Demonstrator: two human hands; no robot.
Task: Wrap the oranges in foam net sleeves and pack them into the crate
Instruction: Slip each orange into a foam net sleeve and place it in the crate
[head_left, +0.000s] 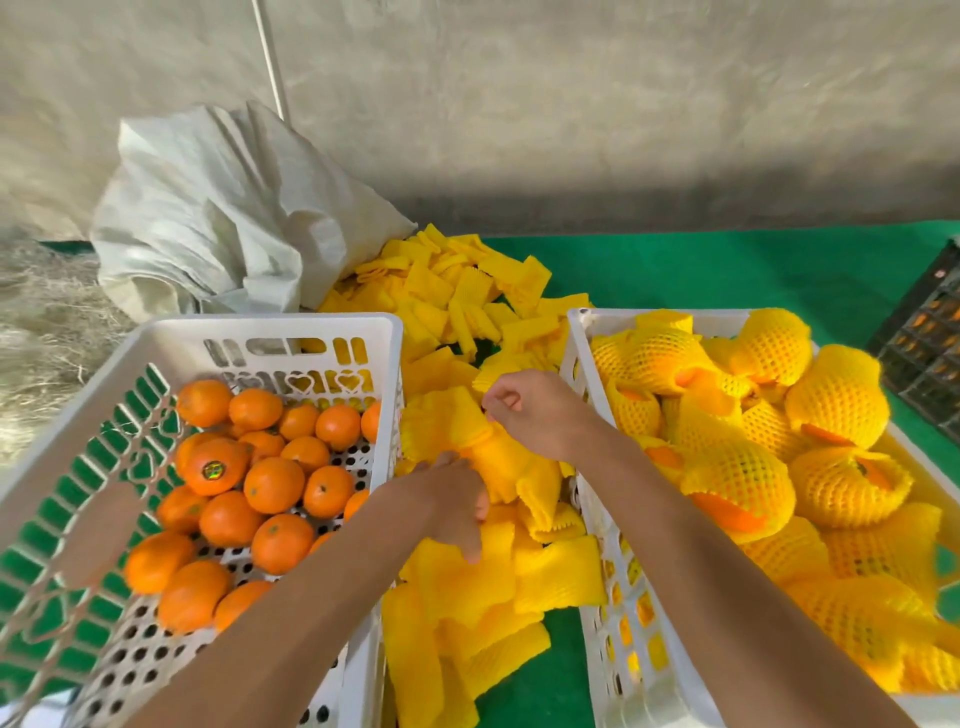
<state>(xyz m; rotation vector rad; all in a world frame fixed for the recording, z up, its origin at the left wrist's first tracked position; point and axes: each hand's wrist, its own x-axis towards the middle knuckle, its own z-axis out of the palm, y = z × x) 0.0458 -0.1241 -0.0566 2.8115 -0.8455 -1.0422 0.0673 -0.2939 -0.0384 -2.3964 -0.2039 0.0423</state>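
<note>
Several bare oranges (274, 483) lie in a white plastic crate (291, 326) on the left. A second white crate (587, 364) on the right holds several oranges wrapped in yellow foam net sleeves (836, 402). Between the crates a pile of empty yellow foam sleeves (467, 577) covers the green surface. My left hand (457, 506) rests on this pile with its fingers on a sleeve. My right hand (535, 410) is above it, pinching the upper end of a sleeve (496, 452) between thumb and fingers. No orange is in either hand.
A crumpled white woven sack (218, 208) lies behind the left crate, with more loose sleeves (457, 280) beside it. A dark crate (930, 338) stands at the right edge. A grey wall runs along the back, and dry straw (47, 322) lies at the left.
</note>
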